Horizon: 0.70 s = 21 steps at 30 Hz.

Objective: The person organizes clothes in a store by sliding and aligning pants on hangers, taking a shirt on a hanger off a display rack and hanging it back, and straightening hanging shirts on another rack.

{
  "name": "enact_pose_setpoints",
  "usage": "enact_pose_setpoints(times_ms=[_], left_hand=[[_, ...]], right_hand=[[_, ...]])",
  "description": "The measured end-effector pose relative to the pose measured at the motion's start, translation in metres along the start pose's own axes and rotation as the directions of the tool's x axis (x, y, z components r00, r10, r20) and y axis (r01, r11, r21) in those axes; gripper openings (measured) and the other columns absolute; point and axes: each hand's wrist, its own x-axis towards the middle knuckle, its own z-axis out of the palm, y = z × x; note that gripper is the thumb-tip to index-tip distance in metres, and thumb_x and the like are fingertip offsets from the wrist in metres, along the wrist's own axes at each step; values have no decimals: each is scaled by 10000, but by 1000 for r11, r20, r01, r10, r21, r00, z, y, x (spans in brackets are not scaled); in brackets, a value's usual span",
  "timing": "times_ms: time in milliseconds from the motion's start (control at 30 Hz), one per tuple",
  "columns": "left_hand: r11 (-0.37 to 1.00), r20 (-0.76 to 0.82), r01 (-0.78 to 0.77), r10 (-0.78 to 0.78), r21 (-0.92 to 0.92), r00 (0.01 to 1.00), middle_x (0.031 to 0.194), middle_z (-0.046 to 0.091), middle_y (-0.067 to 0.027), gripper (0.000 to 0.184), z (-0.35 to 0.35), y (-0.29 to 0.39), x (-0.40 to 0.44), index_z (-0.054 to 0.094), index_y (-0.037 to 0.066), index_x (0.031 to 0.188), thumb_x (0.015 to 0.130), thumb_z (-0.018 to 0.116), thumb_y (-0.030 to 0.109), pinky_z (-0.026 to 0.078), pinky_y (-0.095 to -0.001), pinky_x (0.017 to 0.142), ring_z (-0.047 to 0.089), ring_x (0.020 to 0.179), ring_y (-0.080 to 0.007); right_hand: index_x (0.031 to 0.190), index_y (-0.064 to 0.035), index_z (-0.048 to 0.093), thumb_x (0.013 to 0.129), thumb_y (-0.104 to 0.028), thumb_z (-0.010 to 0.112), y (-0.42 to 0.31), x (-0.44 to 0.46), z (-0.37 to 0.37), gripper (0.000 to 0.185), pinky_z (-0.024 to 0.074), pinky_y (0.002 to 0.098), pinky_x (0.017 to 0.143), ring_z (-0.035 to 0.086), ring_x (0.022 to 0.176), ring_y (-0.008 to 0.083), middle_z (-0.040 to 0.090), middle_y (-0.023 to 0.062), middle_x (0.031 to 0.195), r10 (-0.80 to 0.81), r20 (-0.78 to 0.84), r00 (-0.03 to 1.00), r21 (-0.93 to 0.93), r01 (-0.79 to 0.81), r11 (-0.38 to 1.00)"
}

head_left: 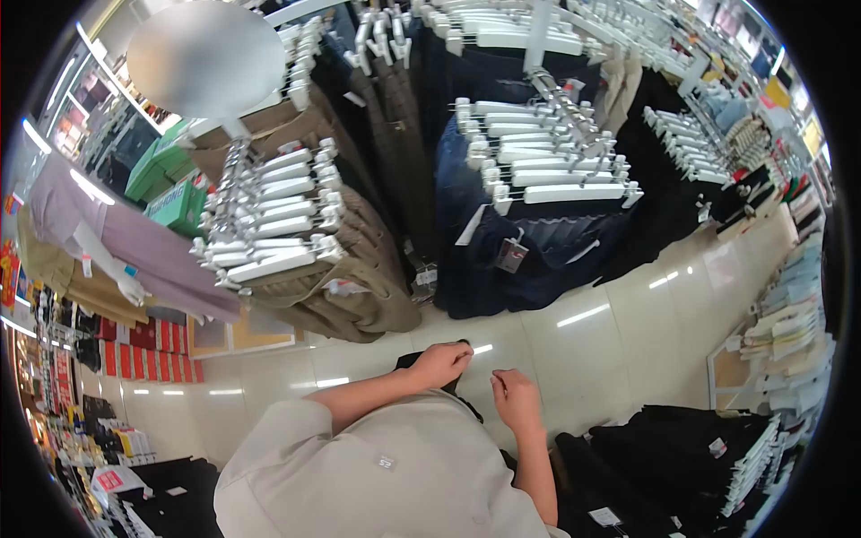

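In front of my waist, my left hand (442, 365) has its fingers curled in, and I see nothing in it. Black cloth or a dark object (409, 360) shows just behind that wrist. A short gap away, my right hand (517, 397) is also loosely closed, with no item visible in it. Neither hand touches the clothing racks. Nearest ahead hang dark blue trousers (547, 255) on white clip hangers (569, 193). Left of these are olive-brown trousers (359, 300) on similar white hangers (278, 215).
Pale floor tiles (610, 345) run between the racks. Folded black garments (664, 453) lie at lower right. A mannequin in a lilac garment (157, 242) stands at left, near green boxes (179, 204) and red boxes (148, 363). Light-coloured clothes (785, 327) hang at far right.
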Motion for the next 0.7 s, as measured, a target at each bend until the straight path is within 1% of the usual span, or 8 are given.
enact_pose_setpoints(times_ms=[167,300,433,467,500,567,667,700], left_hand=[[982,22,-187,188,-41,982,900,698,-162,144,15,16,72,673,36,1011,960,615,157,523,-473,731,669,831,-384],[951,-14,-309,309,-24,951,962,711,-174,138,20,29,142,682,29,1023,949,628,133,538,-469,757,682,877,-390],[966,-17,-230,230,-121,973,996,720,-161,153,0,59,198,692,22,1071,954,643,108,553,-419,731,692,859,-378],[960,-69,-252,245,-119,967,950,713,-153,157,-2,64,209,694,20,1085,962,646,105,550,-398,708,693,815,-355],[980,4,-165,167,-112,986,1000,702,-159,184,-12,72,216,682,11,1116,948,670,86,548,-392,722,695,834,-331],[934,-208,-336,306,-125,929,1092,687,-150,235,-21,83,232,667,-16,1169,938,672,24,549,-337,786,685,870,-257],[944,-260,-327,303,-53,917,1189,668,-186,244,-37,97,240,649,-45,1153,911,668,-19,532,-362,904,685,1026,-315],[918,-232,-395,380,-21,895,1214,664,-190,242,-43,103,241,655,-40,1145,905,675,-13,533,-380,918,676,1052,-339]], right_hand=[[1008,-14,725,934,-102,667,32,23,-23,129,549,451,729,678,819,387,698,176,920,70,-79,994,4,-70,998],[995,-20,726,929,-98,665,48,50,-53,118,548,462,724,675,818,386,691,174,907,140,-117,983,-16,-142,990],[1035,-15,716,947,-88,666,53,77,-82,125,546,421,744,677,853,374,694,186,969,229,-121,966,21,-229,973],[1054,-15,709,947,-83,668,56,87,-88,133,544,415,753,678,864,364,690,182,981,257,-145,955,58,-251,966],[1072,-15,701,946,-77,670,60,97,-95,144,543,408,761,678,876,354,686,178,994,282,-162,946,94,-270,958],[1228,-34,658,948,-68,665,52,131,-125,282,533,430,770,666,958,351,658,175,1127,250,-345,905,112,-225,968],[1435,17,498,938,-67,689,49,189,-164,539,477,444,1005,563,1242,401,562,228,1363,104,-521,847,2,-120,993],[1482,37,440,936,-76,697,46,208,-174,614,442,449,1079,521,1314,427,526,249,1430,45,-558,829,-73,-102,992]])
